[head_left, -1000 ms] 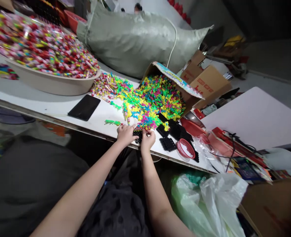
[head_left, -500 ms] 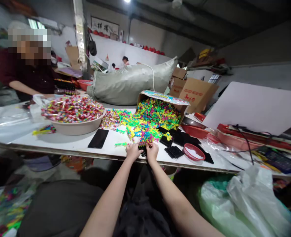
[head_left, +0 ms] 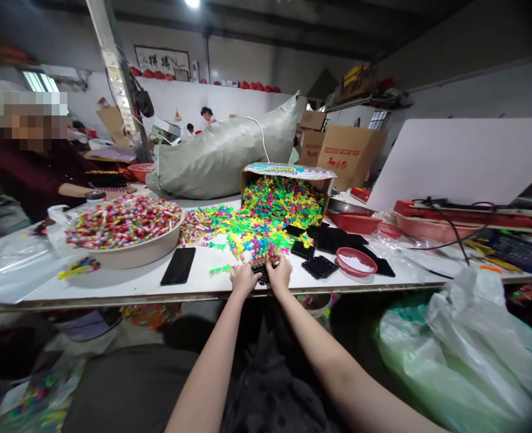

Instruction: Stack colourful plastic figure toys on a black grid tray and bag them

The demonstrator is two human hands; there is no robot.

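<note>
A small black perforated tray (head_left: 262, 276) lies at the table's front edge between my hands, with colourful small pieces along its far side. My left hand (head_left: 244, 279) is closed on the tray's left side. At its right side, my right hand (head_left: 280, 273) has thumb and fingers pinched together near the pieces; what they hold is hidden. Just beyond spreads a heap of small yellow, green, blue and pink plastic figures (head_left: 252, 231), spilling from a cardboard box (head_left: 288, 170) tipped on its side. More black perforated trays (head_left: 318, 267) lie to the right.
Left stands a wide basin (head_left: 134, 255) of wrapped sweet-like pieces, near a black phone-like slab (head_left: 178, 266). A red basket (head_left: 356, 262) sits on the right. Behind is a large stuffed sack (head_left: 220, 159). A co-worker (head_left: 26, 162) is at the far left; a plastic bag (head_left: 464, 349) hangs lower right.
My view has tilted and shifted a little to the right. My hands stay at the tray, and the right fingers have moved slightly. The co-worker's arm has shifted.
</note>
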